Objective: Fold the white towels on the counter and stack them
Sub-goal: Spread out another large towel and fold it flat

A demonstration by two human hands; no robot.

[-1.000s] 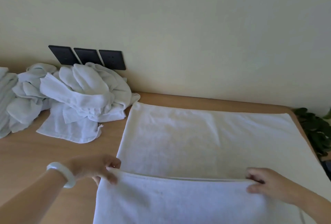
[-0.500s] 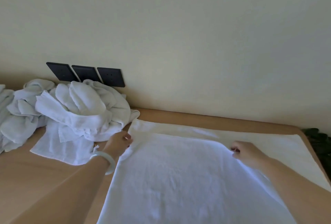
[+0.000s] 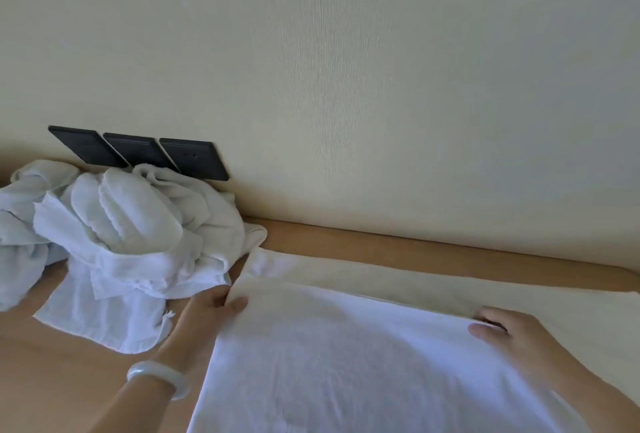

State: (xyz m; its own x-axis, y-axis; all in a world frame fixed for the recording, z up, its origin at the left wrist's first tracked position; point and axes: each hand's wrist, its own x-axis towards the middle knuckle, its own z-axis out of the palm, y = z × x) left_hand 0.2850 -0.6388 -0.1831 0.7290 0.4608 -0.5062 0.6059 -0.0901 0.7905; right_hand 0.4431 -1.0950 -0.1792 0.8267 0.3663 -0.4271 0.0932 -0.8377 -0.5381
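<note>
No text, label, brand, number or sign is legible. The three black wall plates [image 3: 138, 152] show plain faces, and any marking on them is too small to read. The towel [image 3: 346, 363], the pile [image 3: 138, 224] and the bracelet [image 3: 159, 377] carry nothing readable.

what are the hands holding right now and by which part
Both hold the flat white terry towel by its folded-over layer's far edge: left hand at the left corner, right hand at the right corner.
</note>
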